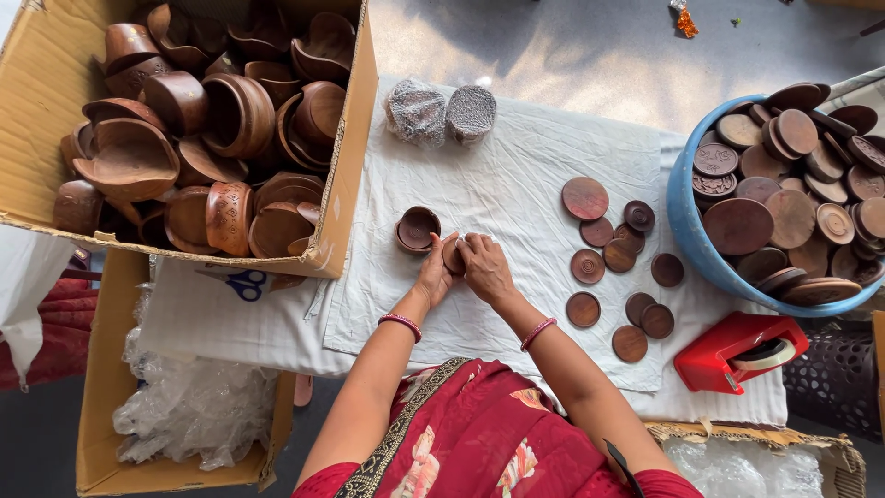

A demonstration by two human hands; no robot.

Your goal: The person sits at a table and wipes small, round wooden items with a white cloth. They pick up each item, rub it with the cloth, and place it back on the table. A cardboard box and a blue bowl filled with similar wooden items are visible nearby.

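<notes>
My left hand [433,270] and my right hand [486,265] meet at the middle of a white cloth [516,184]. Together they grip one small brown wooden piece [454,255], mostly covered by my fingers. A small brown wooden bowl [417,229] sits on the cloth just left of my left hand. To the right of my hands, several round brown wooden lids [619,255] lie flat and scattered on the cloth.
A cardboard box [355,138] full of brown wooden bowls stands at the upper left. A blue tub [687,221] heaped with wooden lids is at the right. Below it lies a red tape dispenser [728,355]. Two wrapped bundles [441,112] lie at the cloth's far edge. Scissors [245,284] lie below the box.
</notes>
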